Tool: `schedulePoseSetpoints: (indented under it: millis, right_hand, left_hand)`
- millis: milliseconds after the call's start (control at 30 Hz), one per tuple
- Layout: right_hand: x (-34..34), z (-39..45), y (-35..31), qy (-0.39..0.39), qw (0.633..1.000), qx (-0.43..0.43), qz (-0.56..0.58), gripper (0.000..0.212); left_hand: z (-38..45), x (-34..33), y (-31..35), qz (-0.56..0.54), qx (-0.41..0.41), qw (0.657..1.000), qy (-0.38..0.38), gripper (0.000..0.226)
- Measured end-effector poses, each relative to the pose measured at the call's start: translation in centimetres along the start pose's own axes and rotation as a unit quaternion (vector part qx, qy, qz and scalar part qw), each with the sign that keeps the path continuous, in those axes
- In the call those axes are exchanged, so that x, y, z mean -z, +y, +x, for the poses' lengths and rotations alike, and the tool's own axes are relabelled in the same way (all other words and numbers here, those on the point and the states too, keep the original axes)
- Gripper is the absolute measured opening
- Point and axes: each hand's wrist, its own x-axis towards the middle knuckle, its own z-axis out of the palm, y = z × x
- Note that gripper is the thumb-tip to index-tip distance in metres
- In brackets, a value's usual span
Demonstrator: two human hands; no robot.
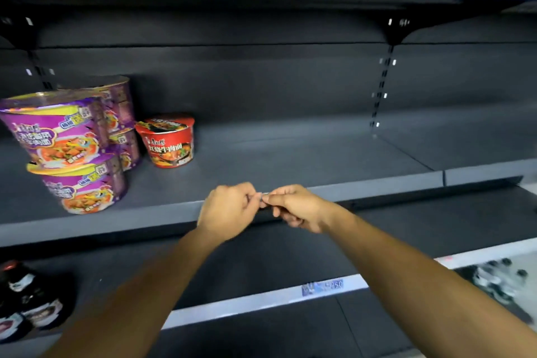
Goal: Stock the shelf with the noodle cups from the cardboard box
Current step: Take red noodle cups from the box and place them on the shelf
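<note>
Purple cups (58,131): two stacks of two on the shelf (290,154), at 9 o'clock. Light, thin-walled, film-wrapped and likely slippery; judged best held around the side wall, below the rim.
Red cup (168,141): single, upright, just right of the purple; same handling.
Left hand (229,209) and right hand (296,208): meeting at centre over the shelf edge, fingers curled, pinching one small item together (too small to identify).
Box: not in view.

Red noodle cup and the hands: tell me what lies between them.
Only bare grey shelf lies between the red noodle cup and the hands, left and right, in the head view.
</note>
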Motion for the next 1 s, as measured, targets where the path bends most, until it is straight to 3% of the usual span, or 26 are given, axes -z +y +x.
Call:
schedulePoseSetpoints:
  millis: [200,333,433,633,767,1000]
  right_hand:
    - [2.7,-5.0,8.1,0.030,0.993,-0.109,-0.025,0.016]
    - [3.3,-7.6,15.9,0.048,0.980,-0.191,0.016,0.010]
    - [3.5,-9.1,23.3,0.084,0.961,-0.259,0.048,0.015]
    - [2.6,-12.3,38.6,0.111,0.905,-0.401,0.093,0.012]
    - [1.0,-14.3,47.7,0.140,0.857,-0.485,0.106,0.011]
    - [0.0,-14.9,60.7,0.138,0.846,-0.514,0.046,0.013]
  left_hand:
    - [-5.3,-6.1,4.4,-0.080,0.046,0.976,-0.196,0.018]
    - [-9.9,-12.5,4.9,-0.103,0.108,0.899,-0.412,0.025]
    - [-13.9,-18.5,4.1,-0.060,0.121,0.851,-0.508,0.035]
    - [-22.6,-29.6,2.2,-0.051,0.184,0.806,-0.560,0.057]
    - [-28.5,-37.1,1.2,-0.046,0.209,0.777,-0.592,0.055]
    - [-36.3,-48.0,0.3,-0.074,0.293,0.739,-0.603,0.055]
